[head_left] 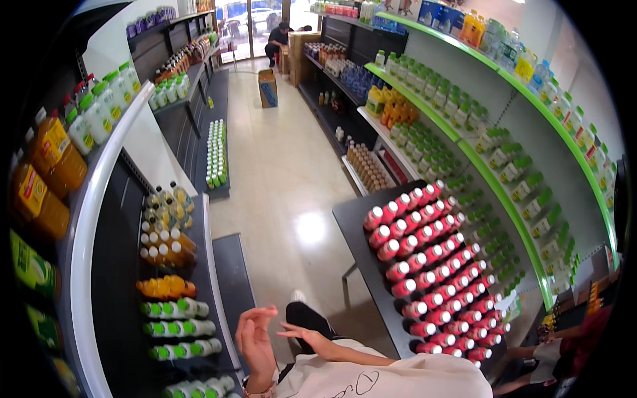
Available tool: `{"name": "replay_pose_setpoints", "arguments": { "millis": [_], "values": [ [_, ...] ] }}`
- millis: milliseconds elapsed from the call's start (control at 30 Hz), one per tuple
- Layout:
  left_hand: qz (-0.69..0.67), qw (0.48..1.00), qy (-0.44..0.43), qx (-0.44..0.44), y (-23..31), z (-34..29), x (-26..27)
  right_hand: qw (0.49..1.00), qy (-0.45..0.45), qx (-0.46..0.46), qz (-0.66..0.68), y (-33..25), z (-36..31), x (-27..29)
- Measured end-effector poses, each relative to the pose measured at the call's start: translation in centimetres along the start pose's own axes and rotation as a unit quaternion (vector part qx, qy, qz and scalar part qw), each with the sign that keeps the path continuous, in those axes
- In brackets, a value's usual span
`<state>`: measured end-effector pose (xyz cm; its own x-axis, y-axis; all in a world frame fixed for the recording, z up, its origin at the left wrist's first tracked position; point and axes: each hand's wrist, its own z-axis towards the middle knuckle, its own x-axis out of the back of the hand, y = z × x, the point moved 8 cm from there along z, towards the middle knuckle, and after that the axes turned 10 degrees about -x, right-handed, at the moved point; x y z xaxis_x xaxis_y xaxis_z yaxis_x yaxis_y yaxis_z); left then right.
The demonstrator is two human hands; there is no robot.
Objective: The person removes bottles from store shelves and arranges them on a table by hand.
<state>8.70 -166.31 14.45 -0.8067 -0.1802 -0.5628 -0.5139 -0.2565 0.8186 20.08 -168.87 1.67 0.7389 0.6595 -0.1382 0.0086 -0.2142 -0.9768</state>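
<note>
My left hand [256, 341] is raised in front of my body, palm turned inward and fingers loosely bent, with nothing in it. A bracelet circles that wrist. Just to its right, my right hand [312, 339] reaches across my white shirt [398, 378], its fingers stretched toward the left hand and also holding nothing. A small gap separates the two hands. Closest on the left are bottles with green caps [182, 328] lying in rows on a low dark shelf [222, 285]. To the right, rows of red bottles with white caps [415, 309] stand on a dark table [361, 242].
Green-edged shelves [438, 116] of bottles line the right side. A curved shelf edge [89, 219] with large brown bottles [40, 199] borders the left. Down the aisle stands a cardboard box [268, 93], and a person [277, 40] sits beyond it. Another person [590, 335] is at the lower right.
</note>
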Motion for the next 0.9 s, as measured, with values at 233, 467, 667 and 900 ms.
{"name": "replay_pose_setpoints", "arguments": {
  "millis": [233, 467, 667, 900],
  "values": [
    [0.437, 0.834, -0.285, -0.182, -2.5, 12.6, -6.4, 0.785, -0.126, -0.170, 0.582, 2.1, 15.5, 5.8],
    [0.518, 0.631, -0.523, -0.245, -9.1, 16.8, -7.6, 0.755, -0.130, 0.012, 0.642, -11.8, 27.1, 15.1],
    [0.485, 0.737, -0.431, -0.189, -11.7, 25.6, -6.3, 0.746, -0.092, 0.037, 0.659, -9.0, 30.4, 17.5],
    [0.461, 0.770, -0.430, -0.096, -17.6, 37.4, -4.4, 0.786, 0.185, -0.076, 0.585, -7.2, 37.7, 24.6]
  ]
}}
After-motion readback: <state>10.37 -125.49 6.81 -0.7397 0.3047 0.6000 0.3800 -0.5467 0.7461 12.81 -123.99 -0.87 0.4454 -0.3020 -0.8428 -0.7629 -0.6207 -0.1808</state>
